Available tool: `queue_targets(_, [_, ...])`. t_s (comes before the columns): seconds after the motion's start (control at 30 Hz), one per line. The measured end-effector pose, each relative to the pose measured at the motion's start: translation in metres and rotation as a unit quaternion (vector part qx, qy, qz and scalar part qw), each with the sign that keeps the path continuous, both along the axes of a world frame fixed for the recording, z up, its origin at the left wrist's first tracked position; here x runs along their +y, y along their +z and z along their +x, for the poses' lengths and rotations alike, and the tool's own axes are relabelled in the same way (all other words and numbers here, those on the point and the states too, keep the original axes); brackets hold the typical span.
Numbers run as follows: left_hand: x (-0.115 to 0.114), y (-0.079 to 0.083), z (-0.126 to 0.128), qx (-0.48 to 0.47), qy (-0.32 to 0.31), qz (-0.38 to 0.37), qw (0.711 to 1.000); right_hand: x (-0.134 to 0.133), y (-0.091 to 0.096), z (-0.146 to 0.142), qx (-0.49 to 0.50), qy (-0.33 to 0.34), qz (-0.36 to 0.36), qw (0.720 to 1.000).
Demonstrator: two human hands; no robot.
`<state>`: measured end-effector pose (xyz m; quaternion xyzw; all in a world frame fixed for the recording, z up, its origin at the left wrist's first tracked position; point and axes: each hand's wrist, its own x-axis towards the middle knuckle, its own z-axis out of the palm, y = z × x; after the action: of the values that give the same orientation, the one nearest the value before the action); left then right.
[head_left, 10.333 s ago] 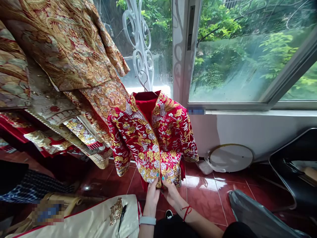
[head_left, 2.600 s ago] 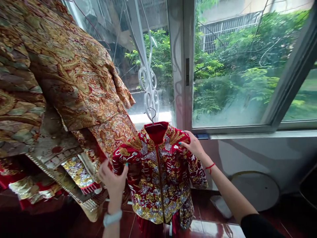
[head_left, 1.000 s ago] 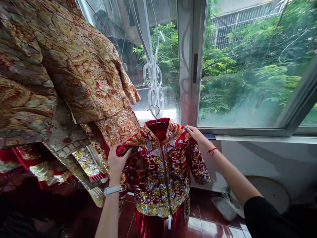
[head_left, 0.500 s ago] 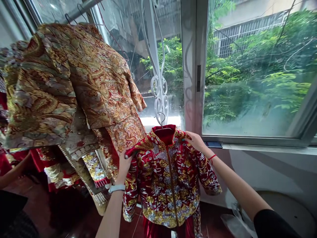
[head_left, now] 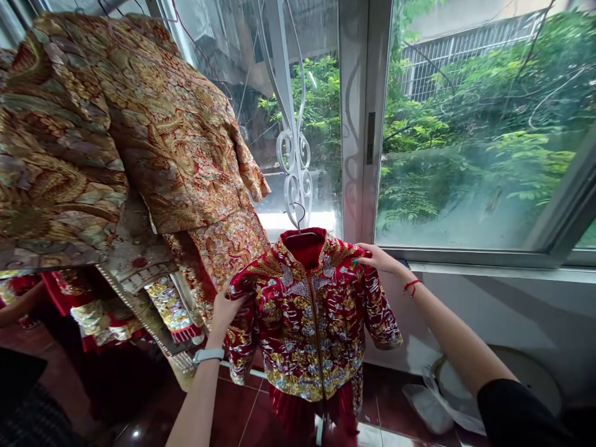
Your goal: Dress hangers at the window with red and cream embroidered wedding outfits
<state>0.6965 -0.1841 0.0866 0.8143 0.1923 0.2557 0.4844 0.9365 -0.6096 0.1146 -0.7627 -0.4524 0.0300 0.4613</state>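
Note:
A red jacket (head_left: 310,323) with gold and silver embroidery hangs upright on a wire hanger (head_left: 300,217) before me. Its stand collar shows a plain red lining, and a zip-like line runs down the front. My left hand (head_left: 230,308) is closed round the jacket's shoulder and upper sleeve on the left. At the other shoulder, my right hand (head_left: 376,257) grips the cloth, fingertips on the front. Beneath the jacket's hem hangs a dark red pleated skirt (head_left: 293,413). What holds the hanger's hook up cannot be made out clearly.
Gold embroidered garments (head_left: 177,143) hang close on the left, with more red and silver ones below. A white scrolled metal bar (head_left: 293,149) stands before the window (head_left: 465,155). Clear plastic bags (head_left: 431,403) lie on the floor at right. Another person's arm (head_left: 23,307) shows at far left.
The jacket sits slightly further left and higher in view. My right hand has shifted outward along the shoulder, and my left hand keeps its grip. The view has moved closer to the gold garments.

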Motion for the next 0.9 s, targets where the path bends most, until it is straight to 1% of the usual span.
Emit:
queue_targets(0.07, [-0.006, -0.002, -0.003, -0.032, 0.066, 0.060, 0.996, 0.003, -0.005, 0.000, -0.026, -0.029, 0.009, 0.999])
queue_targets(0.13, [-0.012, -0.006, -0.007, -0.044, 0.104, 0.092, 0.989, 0.007, -0.013, 0.001, -0.039, -0.057, 0.033, 0.997])
queue_targets(0.2, [-0.017, -0.015, -0.015, -0.032, 0.107, 0.092, 0.989, 0.008, -0.027, 0.001, -0.021, -0.059, 0.069, 0.996])
queue_targets(0.27, [-0.024, -0.030, -0.026, -0.016, 0.095, 0.085, 0.992, 0.007, -0.046, -0.001, 0.003, -0.063, 0.104, 0.993])
queue_targets(0.3, [-0.030, -0.039, -0.031, -0.004, 0.103, 0.088, 0.991, 0.008, -0.056, -0.003, 0.008, -0.078, 0.118, 0.990])
queue_targets(0.33, [-0.037, -0.047, -0.034, 0.011, 0.129, 0.094, 0.987, 0.009, -0.065, -0.005, 0.005, -0.104, 0.130, 0.986])
queue_targets(0.4, [-0.055, -0.061, -0.033, 0.044, 0.217, 0.113, 0.969, 0.015, -0.077, -0.009, -0.012, -0.176, 0.143, 0.974])
queue_targets(0.47, [-0.072, -0.067, -0.024, 0.068, 0.308, 0.137, 0.939, 0.022, -0.081, -0.011, -0.031, -0.251, 0.145, 0.956])
queue_targets(0.53, [-0.082, -0.068, -0.016, 0.070, 0.355, 0.162, 0.918, 0.026, -0.080, -0.013, -0.041, -0.293, 0.144, 0.944])
queue_targets(0.57, [-0.085, -0.069, -0.014, 0.062, 0.362, 0.170, 0.915, 0.025, -0.080, -0.013, -0.042, -0.293, 0.146, 0.944])
queue_targets(0.63, [-0.085, -0.073, -0.019, 0.031, 0.342, 0.166, 0.925, 0.020, -0.083, -0.014, -0.039, -0.247, 0.157, 0.955])
queue_targets(0.7, [-0.086, -0.082, -0.032, 0.006, 0.317, 0.130, 0.939, 0.011, -0.094, -0.015, -0.022, -0.195, 0.169, 0.966])
queue_targets(0.73, [-0.087, -0.089, -0.039, 0.005, 0.315, 0.104, 0.943, 0.007, -0.102, -0.015, -0.011, -0.189, 0.168, 0.967])
queue_targets(0.77, [-0.089, -0.095, -0.044, 0.012, 0.322, 0.081, 0.943, 0.004, -0.110, -0.015, -0.002, -0.205, 0.163, 0.965])
queue_targets(0.8, [-0.092, -0.101, -0.048, 0.024, 0.335, 0.061, 0.940, 0.003, -0.119, -0.015, 0.004, -0.237, 0.154, 0.959])
queue_targets(0.87, [-0.096, -0.111, -0.048, 0.049, 0.361, 0.041, 0.930, 0.005, -0.132, -0.014, -0.001, -0.314, 0.139, 0.939])
queue_targets(0.9, [-0.097, -0.114, -0.045, 0.057, 0.369, 0.041, 0.927, 0.006, -0.136, -0.013, -0.009, -0.342, 0.137, 0.930])
